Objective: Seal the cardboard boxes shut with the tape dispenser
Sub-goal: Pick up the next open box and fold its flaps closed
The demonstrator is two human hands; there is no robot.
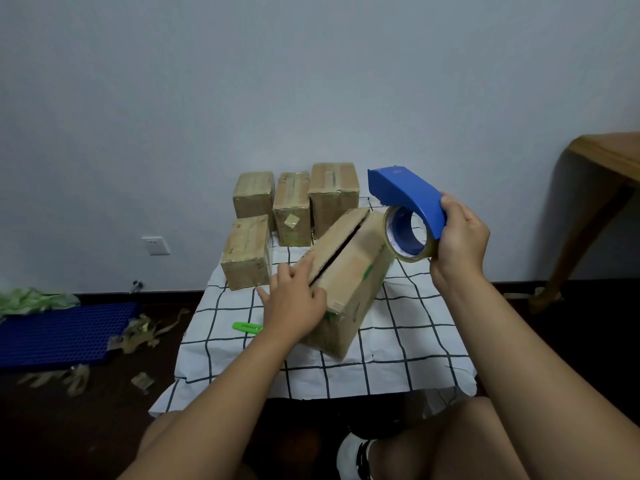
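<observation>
One cardboard box [349, 271] lies unsealed on the checked cloth [398, 341], its two top flaps meeting along a dark open seam that runs away from the person. Green printing marks its side and near corner, too blurred to read. The left hand [294, 299] rests on the near end of the box top, fingers straight and laid flat over the left flap, pressing it down. Just right of the box's far end, the right hand [459, 233] grips the blue tape dispenser [407, 199] by its rear, fingers curled round the housing, with the clear tape roll [407, 237] hanging beside the box's far corner. Small markings on the roll's core cannot be made out. Beyond the left hand stand four taped boxes [292, 209]; one bears a small yellowish sticker. Left of that hand's wrist lies a green cutter [247, 328] on the cloth.
</observation>
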